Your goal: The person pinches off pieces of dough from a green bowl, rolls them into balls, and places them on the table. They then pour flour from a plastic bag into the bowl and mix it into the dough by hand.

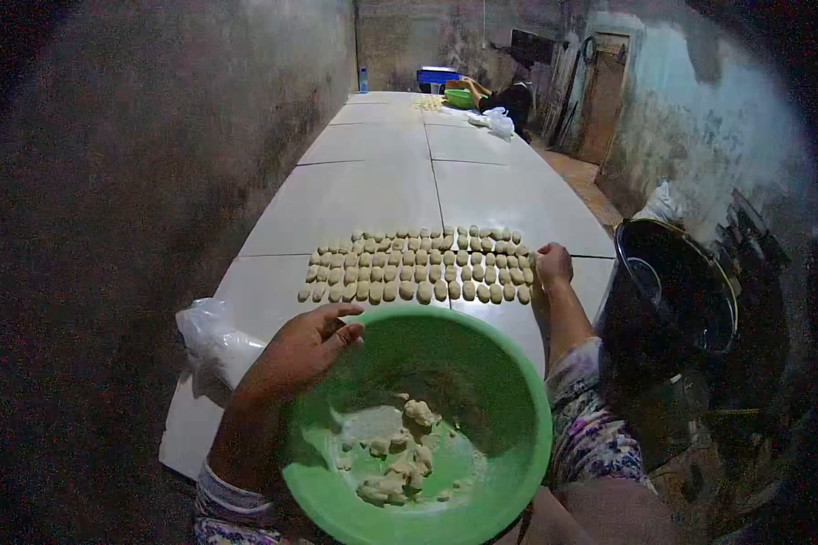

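Observation:
A green basin [532,400] fills the lower middle, with lumps of dough [400,468] and loose flour inside. My left hand [314,345] is over the basin's upper left rim, its thumb and fingers apart and holding nothing. Beyond the basin, small oval dough pieces [423,272] lie in several rows on the white table [373,195]. At the right end of those rows is my right hand [554,265], its fingers curled close to the last pieces. Whatever its fingertips may hold is too small to make out.
A plastic bag [214,336] lies at the table's left edge. To the right stands a large black bucket [677,282]. At the far end a person [518,95] is beside another green basin [459,98], a blue crate [437,76] and a white bag [497,121].

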A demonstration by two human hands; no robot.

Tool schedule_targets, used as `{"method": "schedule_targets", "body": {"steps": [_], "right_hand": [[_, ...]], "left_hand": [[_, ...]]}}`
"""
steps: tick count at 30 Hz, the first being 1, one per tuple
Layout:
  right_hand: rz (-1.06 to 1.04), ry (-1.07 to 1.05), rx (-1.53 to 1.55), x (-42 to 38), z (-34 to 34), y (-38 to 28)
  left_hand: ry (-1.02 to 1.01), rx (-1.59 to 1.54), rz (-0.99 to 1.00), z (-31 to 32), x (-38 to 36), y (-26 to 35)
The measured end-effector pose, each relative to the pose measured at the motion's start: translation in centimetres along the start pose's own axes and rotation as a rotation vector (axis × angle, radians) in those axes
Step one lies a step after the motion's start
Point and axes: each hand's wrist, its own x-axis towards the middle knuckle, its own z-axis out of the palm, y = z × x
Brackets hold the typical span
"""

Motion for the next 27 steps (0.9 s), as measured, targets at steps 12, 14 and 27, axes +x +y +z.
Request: {"method": "schedule_targets", "body": {"steps": [12, 14, 27], "right_hand": [[-0.140, -0.115, -0.108, -1.4, -2.0, -0.7], [-0.202, -0.213, -0.201, -1.5, -1.8, -0.4], [-0.956, -0.654, 0.162, -15.7, -14.9, -19.3]], "left_hand": [[-0.018, 0.017, -0.011, -0.1, -0.6, 1.1], [-0.005, 0.015, 0.017, 0.2, -0.7, 0.9], [0.024, 0.169, 0.165, 0.8, 0.1, -0.9]]}}
